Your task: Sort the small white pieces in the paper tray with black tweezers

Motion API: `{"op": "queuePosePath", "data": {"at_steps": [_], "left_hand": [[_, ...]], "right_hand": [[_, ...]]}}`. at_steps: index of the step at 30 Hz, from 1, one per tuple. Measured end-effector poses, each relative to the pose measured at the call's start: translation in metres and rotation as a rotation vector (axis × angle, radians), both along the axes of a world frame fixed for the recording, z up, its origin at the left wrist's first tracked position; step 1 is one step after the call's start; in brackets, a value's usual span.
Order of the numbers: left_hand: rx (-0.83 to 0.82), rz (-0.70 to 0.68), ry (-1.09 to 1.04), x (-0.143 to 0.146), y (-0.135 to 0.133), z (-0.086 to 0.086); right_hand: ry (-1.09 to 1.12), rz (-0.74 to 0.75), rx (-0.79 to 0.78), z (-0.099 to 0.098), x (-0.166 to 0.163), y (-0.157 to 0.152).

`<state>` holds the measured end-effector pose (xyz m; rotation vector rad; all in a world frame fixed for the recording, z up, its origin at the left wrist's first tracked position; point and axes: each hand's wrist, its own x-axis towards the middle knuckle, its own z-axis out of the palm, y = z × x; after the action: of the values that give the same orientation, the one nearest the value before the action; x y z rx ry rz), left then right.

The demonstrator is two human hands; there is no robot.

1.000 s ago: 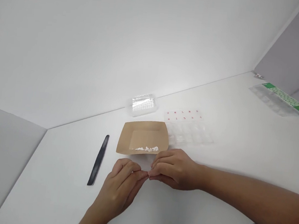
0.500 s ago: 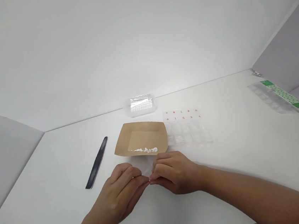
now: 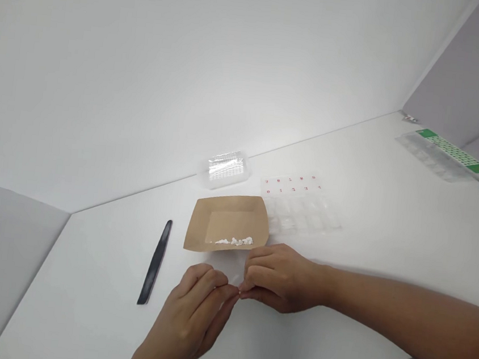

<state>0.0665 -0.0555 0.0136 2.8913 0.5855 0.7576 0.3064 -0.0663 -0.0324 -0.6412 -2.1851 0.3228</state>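
My left hand (image 3: 193, 312) and my right hand (image 3: 280, 276) meet fingertip to fingertip on the white table, just in front of a brown paper tray (image 3: 207, 224). Both hands have their fingers pinched together on something tiny that I cannot make out. The tray holds a small heap of white bits (image 3: 235, 240) along its near wall. A clear plastic sheet with red numbers (image 3: 300, 206) lies to the right of the tray, behind my right hand.
A black nail file (image 3: 154, 262) lies left of the tray. A small clear plastic box (image 3: 226, 168) stands by the back wall. At the far right lies a clear strip with a green label (image 3: 450, 153). White partition walls enclose the table (image 3: 372, 176).
Both hands have shifted slightly toward me and stayed pinched together. The objects on the table have not moved.
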Motion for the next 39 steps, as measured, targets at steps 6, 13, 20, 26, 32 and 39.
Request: {"op": "queuePosePath", "data": {"at_steps": [6, 13, 20, 26, 32, 39], "left_hand": [[-0.022, -0.005, -0.009, 0.000, 0.000, 0.000], [-0.067, -0.007, -0.001, 0.001, -0.001, 0.002], [-0.100, -0.004, -0.002, 0.001, 0.001, 0.002], [-0.117, 0.006, -0.006, -0.002, 0.003, 0.002], [-0.102, 0.009, -0.017, -0.003, 0.004, 0.000], [-0.092, 0.001, -0.043, 0.000, 0.000, -0.002]], "right_hand": [[-0.017, 0.002, 0.002, 0.000, 0.001, 0.000], [-0.013, 0.010, 0.005, -0.003, 0.001, 0.001], [-0.009, 0.013, 0.004, -0.001, 0.001, 0.003], [-0.103, -0.008, 0.047, 0.001, 0.006, 0.005], [-0.408, -0.190, 0.012, 0.040, 0.026, 0.003], [-0.528, -0.819, -0.250, 0.035, 0.104, -0.072]]}}
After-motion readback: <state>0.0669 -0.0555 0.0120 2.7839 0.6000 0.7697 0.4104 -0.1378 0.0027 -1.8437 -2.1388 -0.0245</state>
